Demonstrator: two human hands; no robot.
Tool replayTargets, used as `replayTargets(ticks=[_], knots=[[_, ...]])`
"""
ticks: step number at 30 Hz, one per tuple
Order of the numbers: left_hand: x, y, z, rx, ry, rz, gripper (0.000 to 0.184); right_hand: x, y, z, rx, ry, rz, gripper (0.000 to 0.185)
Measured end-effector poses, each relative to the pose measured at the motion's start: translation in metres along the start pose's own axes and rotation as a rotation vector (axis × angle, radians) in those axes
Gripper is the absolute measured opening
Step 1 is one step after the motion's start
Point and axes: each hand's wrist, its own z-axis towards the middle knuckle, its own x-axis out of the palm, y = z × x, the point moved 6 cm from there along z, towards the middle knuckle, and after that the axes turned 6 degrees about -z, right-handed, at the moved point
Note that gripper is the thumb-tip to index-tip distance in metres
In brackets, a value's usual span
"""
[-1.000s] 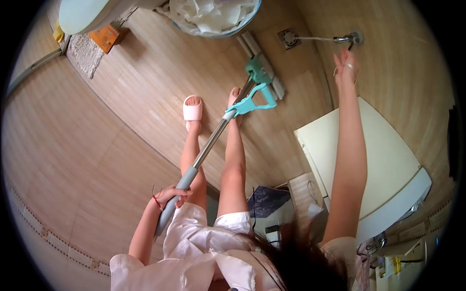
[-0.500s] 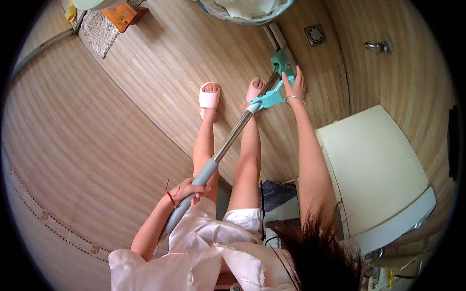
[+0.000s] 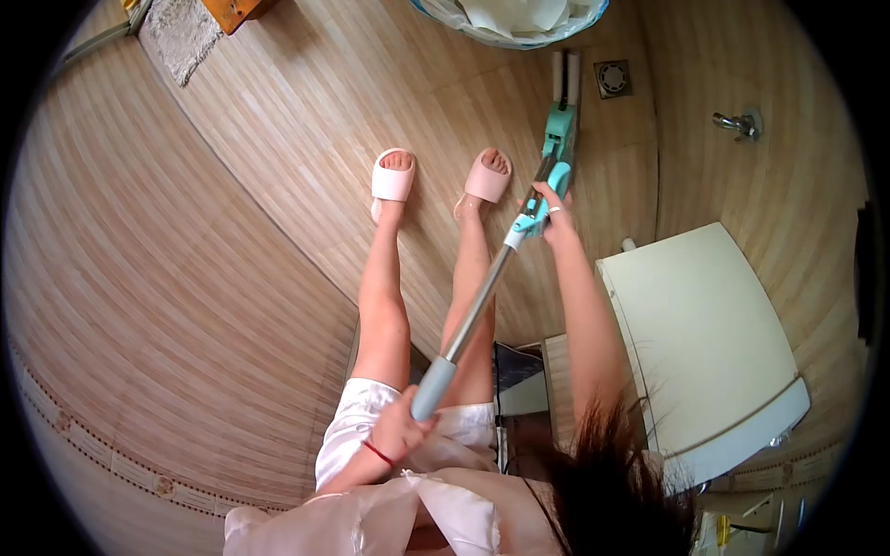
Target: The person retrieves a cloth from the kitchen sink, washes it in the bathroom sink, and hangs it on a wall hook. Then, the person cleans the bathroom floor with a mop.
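A sponge mop (image 3: pixel 481 304) with a metal pole slants across the view, its head lying low over the wood-patterned floor at the upper right. My left hand (image 3: pixel 400 431) is wrapped round the grey grip (image 3: pixel 433 389) at the pole's near end. Farther along the pole, my right hand (image 3: pixel 559 221) closes on the turquoise lever (image 3: pixel 558 178), with the thumb side toward the pole; some fingers are hidden. Beyond it is the green head mount (image 3: pixel 558 130), joined to the pale sponge rollers (image 3: pixel 566 76).
A lined waste bin (image 3: pixel 528 39) holding white paper stands just past the mop head. A floor drain (image 3: pixel 613 79) is beside it, and a wall tap (image 3: pixel 739 124) farther right. The white toilet lid (image 3: pixel 695 324) is at my right. A grey mat (image 3: pixel 183 37) lies upper left.
The turquoise lever has swung in close to the pole, and my right hand has come nearer and closed round it. My left hand and the grip have shifted right and toward me.
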Motion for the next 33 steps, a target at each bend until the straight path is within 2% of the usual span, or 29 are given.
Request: replayTargets(ticks=[1,4,5,7,8,9,10,14,16,20,23,27,33], knots=[[0.009,0.011,-0.016,-0.047,0.047,-0.164,0.027,-0.007,0.001,-0.007,0.008,0.075,0.066,0.064],[-0.002,-0.005,-0.016,0.098,-0.059,-0.083,0.027,-0.020,-0.001,-0.034,0.174,0.158,0.337,0.038],[-0.013,-0.009,0.015,0.152,-0.146,-0.009,0.027,-0.026,0.001,-0.047,0.147,0.148,0.391,0.029],[-0.035,-0.020,0.089,0.208,-0.284,0.129,0.027,-0.031,0.009,-0.060,0.091,0.265,0.596,0.027],[-0.047,-0.026,0.131,0.214,-0.341,0.195,0.027,-0.033,0.012,-0.066,0.060,0.325,0.701,0.027],[-0.058,-0.033,0.167,0.209,-0.384,0.246,0.027,-0.040,0.017,-0.065,-0.029,0.332,0.648,0.031],[-0.066,-0.038,0.193,0.199,-0.414,0.282,0.027,-0.043,0.021,-0.068,-0.030,0.345,0.663,0.034],[-0.082,-0.053,0.246,0.176,-0.472,0.356,0.028,-0.054,0.037,-0.074,-0.050,0.347,0.683,0.053],[-0.085,-0.059,0.256,0.172,-0.486,0.374,0.028,-0.055,0.036,-0.075,-0.051,0.329,0.689,0.057],[-0.088,-0.064,0.269,0.167,-0.510,0.398,0.028,-0.048,0.032,-0.078,-0.086,0.440,0.715,0.064],[-0.087,-0.064,0.272,0.165,-0.518,0.409,0.028,-0.043,0.026,-0.083,0.046,0.285,0.754,0.062],[-0.084,-0.064,0.273,0.164,-0.522,0.410,0.028,-0.044,0.013,-0.069,-0.011,0.283,0.677,0.054],[-0.083,-0.060,0.272,0.159,-0.524,0.411,0.028,-0.032,0.008,-0.071,0.007,0.321,0.826,0.057]])
